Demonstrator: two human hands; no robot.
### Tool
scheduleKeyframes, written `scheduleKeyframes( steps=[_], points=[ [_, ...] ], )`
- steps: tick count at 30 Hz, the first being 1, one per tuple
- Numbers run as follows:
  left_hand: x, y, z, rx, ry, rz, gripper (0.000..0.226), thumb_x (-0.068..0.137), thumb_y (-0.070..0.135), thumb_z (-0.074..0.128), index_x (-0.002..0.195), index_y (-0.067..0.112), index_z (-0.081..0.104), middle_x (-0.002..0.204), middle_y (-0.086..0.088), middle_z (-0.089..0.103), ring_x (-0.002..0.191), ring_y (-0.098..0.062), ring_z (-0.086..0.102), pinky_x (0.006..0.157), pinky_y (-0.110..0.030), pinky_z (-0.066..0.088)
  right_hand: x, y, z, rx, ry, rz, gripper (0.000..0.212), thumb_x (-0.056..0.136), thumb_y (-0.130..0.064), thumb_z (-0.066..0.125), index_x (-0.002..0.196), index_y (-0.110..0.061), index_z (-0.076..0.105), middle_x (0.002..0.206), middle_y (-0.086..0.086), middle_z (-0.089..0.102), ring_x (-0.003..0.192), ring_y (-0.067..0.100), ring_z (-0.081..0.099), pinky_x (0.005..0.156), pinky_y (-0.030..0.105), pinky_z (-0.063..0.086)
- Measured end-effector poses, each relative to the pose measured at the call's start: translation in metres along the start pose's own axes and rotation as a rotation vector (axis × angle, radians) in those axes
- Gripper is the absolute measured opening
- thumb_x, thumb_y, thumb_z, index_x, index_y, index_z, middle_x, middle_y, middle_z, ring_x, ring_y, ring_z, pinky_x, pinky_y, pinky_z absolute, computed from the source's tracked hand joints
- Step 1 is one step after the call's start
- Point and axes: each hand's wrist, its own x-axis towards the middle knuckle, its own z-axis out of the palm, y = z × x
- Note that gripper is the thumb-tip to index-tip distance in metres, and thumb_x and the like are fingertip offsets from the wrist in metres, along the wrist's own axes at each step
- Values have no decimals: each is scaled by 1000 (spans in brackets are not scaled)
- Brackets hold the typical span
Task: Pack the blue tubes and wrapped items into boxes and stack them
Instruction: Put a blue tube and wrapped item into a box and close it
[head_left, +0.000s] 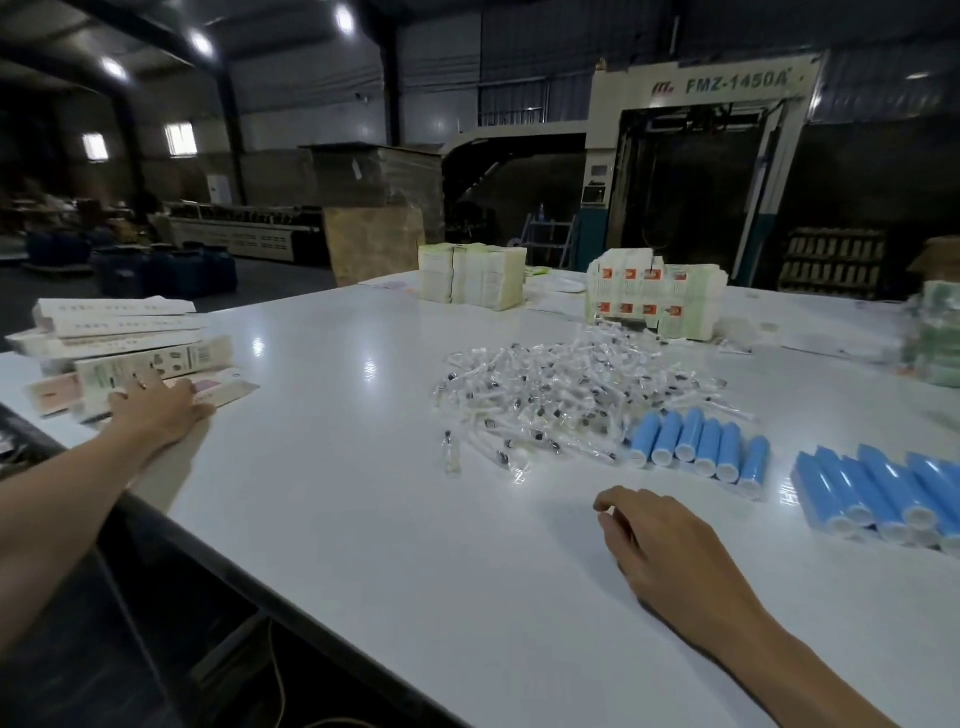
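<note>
Left hand (156, 410) flat, pressing long printed cardboard boxes (150, 362), white table (363, 545) left edge. Right hand (665, 545) loosely curled, empty, nearer blue white-capped tubes (696, 441) toward right edge; tube axes near-to-far.

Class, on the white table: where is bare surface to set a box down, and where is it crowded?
Bare: between the left hand on the flat boxes and the wrapped items pile; also the near table around the right hand. Crowded: blue tubes beside the pile, carton stacks farther back.
</note>
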Motion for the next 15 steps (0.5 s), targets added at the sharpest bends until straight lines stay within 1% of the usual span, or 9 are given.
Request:
scheduleKeyframes(
  steps=[1,3,5,6,9,11,12,13,15],
  points=[
    [1,0,-2,-30,-18,5,50,110,48,55,140,8,56,166,-31,29,147,-53,39,118,-58,37,0,0,0,2,0,1,15,107,-42,44,115,-40,57,89,-22,59,82,7,54,74,27,48],
    [1,2,-7,-83,-50,48,51,105,47,66,133,6,59,157,-31,37,128,-52,55,108,-54,47,0,-1,-1,10,0,1,16,107,-41,45,116,-39,58,93,-22,61,83,8,55,76,28,49],
    [-3,9,-13,-114,-48,106,55,97,51,76,127,8,61,145,-28,44,112,-47,60,99,-49,51,0,-2,-2,13,2,0,15,107,-40,45,115,-38,57,94,-20,63,84,9,56,77,31,50],
    [-6,17,-18,-125,-46,132,59,93,52,80,128,8,61,141,-27,47,109,-46,61,97,-47,52,0,-3,-2,13,5,0,14,107,-39,46,114,-38,57,94,-18,64,84,10,56,77,32,51],
    [-24,53,-33,-175,-68,233,72,89,53,84,137,7,58,136,-24,54,106,-40,62,94,-44,52,0,-6,-4,20,15,5,12,107,-36,48,113,-36,58,92,-16,65,82,11,56,76,32,50],
    [-44,85,-44,-207,-82,332,74,90,55,82,142,8,58,131,-20,60,103,-32,60,87,-38,48,0,-7,-7,32,18,13,12,107,-35,48,113,-35,58,93,-15,66,82,11,56,77,33,50],
    [-57,102,-48,-230,-91,384,74,91,57,79,144,9,58,133,-18,62,104,-31,60,85,-36,44,0,-8,-8,39,15,18,13,108,-35,47,114,-34,59,95,-14,66,83,12,56,79,33,50],
    [-71,120,-52,-272,-105,434,72,93,59,77,145,13,58,135,-15,64,108,-29,61,86,-35,42,0,-9,-10,45,12,23,15,108,-35,47,115,-32,59,97,-14,67,85,13,57,80,33,50],
    [-103,154,-58,-423,-176,520,68,93,64,72,146,26,57,135,-4,66,111,-24,65,92,-36,46,-1,-10,-13,60,11,31,17,109,-35,45,116,-30,60,98,-13,67,86,14,57,83,33,49]
  ],
)
